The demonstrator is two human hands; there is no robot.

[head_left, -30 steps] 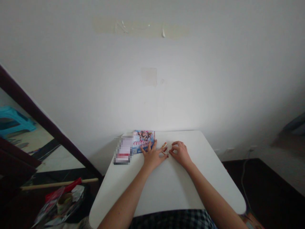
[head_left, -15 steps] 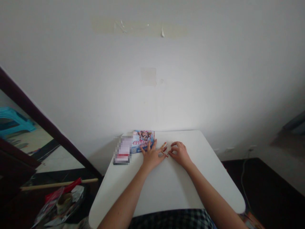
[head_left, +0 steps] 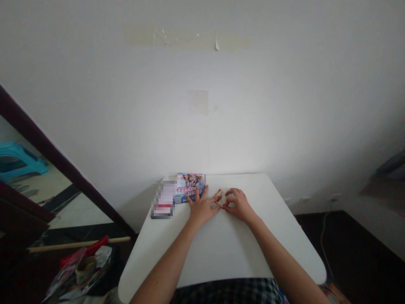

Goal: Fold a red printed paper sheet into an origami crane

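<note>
On the white table, my left hand lies with its outer fingers spread across the lower edge of a colourful printed packet. Its thumb and index finger close in on a small flat orange-and-white piece. Close beside it, my right hand is curled, thumb and index finger pinched together at the piece's near right side. What sits in that pinch is too small to make out. The fingertips of both hands almost meet.
A pixelated, phone-shaped object lies left of the packet. The wall rises behind the table. On the left floor are plastic bags with a tape roll and a wooden stick. A mirror shows a blue stool.
My right hand's pinch has shifted very slightly left and down, closer to my left thumb. My left hand and the packet stay where they were.
</note>
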